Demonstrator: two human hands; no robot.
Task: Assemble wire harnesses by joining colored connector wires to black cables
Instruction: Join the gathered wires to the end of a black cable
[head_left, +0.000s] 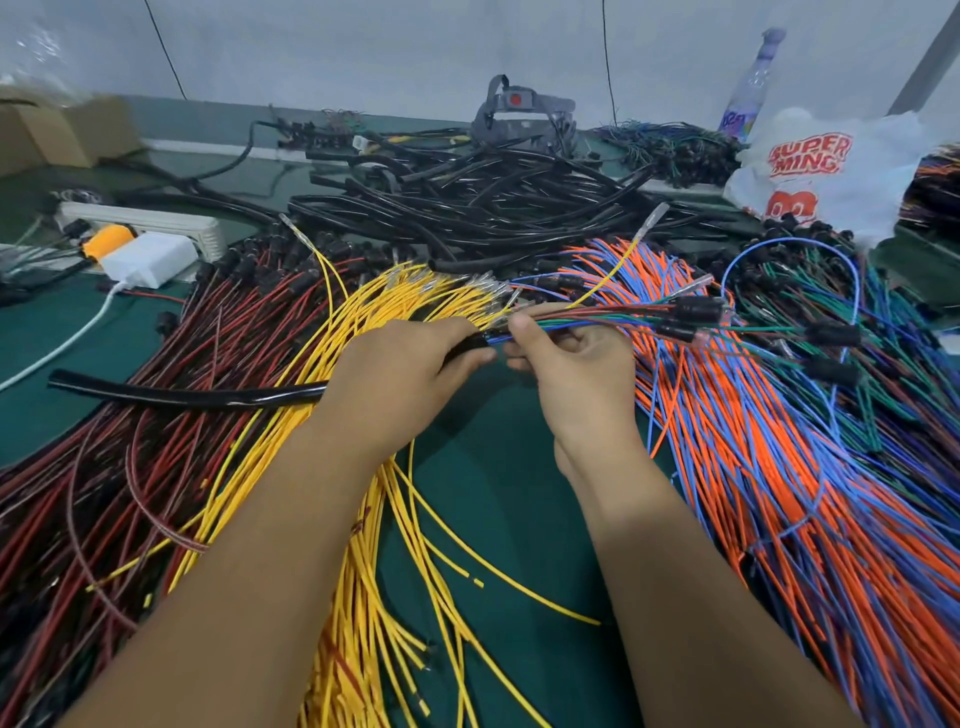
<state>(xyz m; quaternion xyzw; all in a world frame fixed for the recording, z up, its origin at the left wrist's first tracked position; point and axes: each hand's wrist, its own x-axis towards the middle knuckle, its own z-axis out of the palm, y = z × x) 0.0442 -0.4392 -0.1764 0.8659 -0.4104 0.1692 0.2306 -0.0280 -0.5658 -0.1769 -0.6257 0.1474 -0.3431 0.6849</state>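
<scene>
Left hand (400, 371) gripping black cable (192, 396) at its right end, cable tail trailing left over red wires (130, 415), right hand (576, 369) pinching mixed colored wire bundle (613, 314) at the cable mouth, center of green table (498, 499), yellow wires (374, 519) beneath, orange-blue wires (779, 467) right, black cable pile (467, 197) far.

One wide-angle cam on my head, looking fwd and down, close over my left hand (395, 374) and right hand (576, 374); green table (498, 499) fills view to rear wall.
</scene>
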